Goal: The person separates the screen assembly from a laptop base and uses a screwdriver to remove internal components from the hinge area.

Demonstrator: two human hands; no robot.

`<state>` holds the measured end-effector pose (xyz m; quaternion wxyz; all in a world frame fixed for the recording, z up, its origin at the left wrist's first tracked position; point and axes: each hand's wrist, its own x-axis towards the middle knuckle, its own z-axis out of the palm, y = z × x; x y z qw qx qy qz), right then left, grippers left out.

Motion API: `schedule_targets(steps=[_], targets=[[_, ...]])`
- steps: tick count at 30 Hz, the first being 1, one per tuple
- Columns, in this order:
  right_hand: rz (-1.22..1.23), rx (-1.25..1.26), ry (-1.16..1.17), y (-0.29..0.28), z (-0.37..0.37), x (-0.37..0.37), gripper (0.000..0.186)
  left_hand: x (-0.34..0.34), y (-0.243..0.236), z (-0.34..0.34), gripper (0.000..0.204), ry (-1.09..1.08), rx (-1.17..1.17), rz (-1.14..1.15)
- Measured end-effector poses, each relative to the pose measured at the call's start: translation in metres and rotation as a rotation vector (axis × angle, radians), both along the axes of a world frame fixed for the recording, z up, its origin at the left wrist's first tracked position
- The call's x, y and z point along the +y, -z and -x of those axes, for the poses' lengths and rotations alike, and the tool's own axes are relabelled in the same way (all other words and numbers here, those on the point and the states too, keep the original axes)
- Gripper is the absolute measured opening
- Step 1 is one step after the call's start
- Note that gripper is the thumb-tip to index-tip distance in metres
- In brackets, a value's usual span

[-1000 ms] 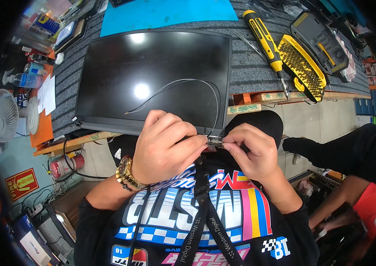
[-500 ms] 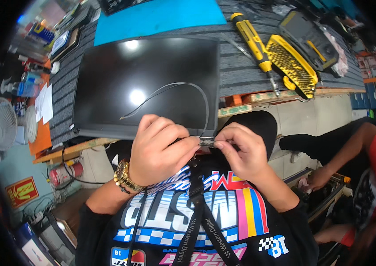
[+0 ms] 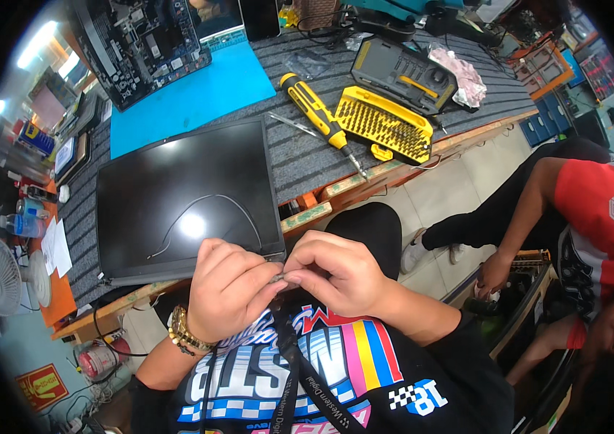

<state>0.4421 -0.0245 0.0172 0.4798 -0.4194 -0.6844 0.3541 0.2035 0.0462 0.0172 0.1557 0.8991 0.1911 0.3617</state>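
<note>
In front of my chest, the fingers of my left hand point(image 3: 229, 291) and my right hand point(image 3: 339, 273) meet around a small, narrow metal part point(image 3: 284, 279). Both hands are closed in a pinch, and the fingertips cover most of the part, so its exact kind is hard to tell. A thin dark cable point(image 3: 213, 195) loops over the black laptop screen panel point(image 3: 133, 192) just beyond my hands; its near end disappears by my fingers. The panel lies on the striped bench mat, its near edge by my left knuckles.
A yellow-black screwdriver point(image 3: 314, 110) lies beside a yellow bit holder point(image 3: 386, 121) and its dark case point(image 3: 401, 76). Behind the panel is a blue mat point(image 3: 198, 94) with an opened laptop base point(image 3: 144, 50). On the right, a person in red and black point(image 3: 574, 224) sits close by.
The view has swung right and up, bringing the laptop base and more of the seated person into sight. Both hands still pinch the small metal part, now more covered by fingers.
</note>
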Motion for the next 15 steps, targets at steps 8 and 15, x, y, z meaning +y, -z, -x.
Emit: schedule_targets(steps=[8,15], targets=[[-0.122,-0.393,0.569,-0.012,-0.078,0.043,0.023,0.0,0.001,0.016,0.015,-0.059,-0.056,0.041],[-0.158,-0.675,0.9,-0.017,-0.189,0.074,0.021,-0.003,0.005,0.023,0.011,-0.092,-0.046,0.038]])
